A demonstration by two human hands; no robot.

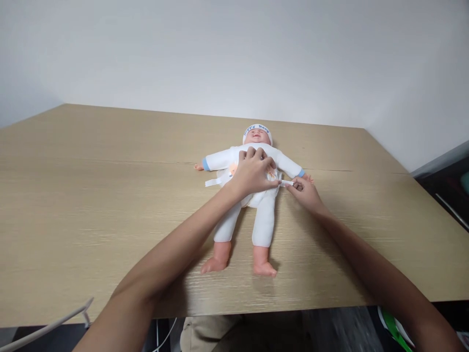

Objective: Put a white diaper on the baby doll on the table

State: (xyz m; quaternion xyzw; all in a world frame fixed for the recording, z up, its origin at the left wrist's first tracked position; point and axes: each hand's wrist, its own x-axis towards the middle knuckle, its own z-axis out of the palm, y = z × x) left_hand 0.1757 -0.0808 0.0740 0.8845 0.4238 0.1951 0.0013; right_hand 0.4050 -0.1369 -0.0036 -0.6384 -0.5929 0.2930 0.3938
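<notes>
A baby doll (264,221) in a white suit and white cap lies on its back on the wooden table (91,195), head away from me. My left hand (252,173) rests curled on the doll's belly, pressing the front of a white diaper (261,197). My right hand (305,191) pinches the diaper's white tab (287,183) at the doll's right-hand side. Another white tab (213,182) sticks out loose on the left side.
The table's near edge runs across the bottom of the view. A white cable (47,326) hangs below it at lower left. Dark furniture (447,190) stands to the right of the table. A white wall rises behind.
</notes>
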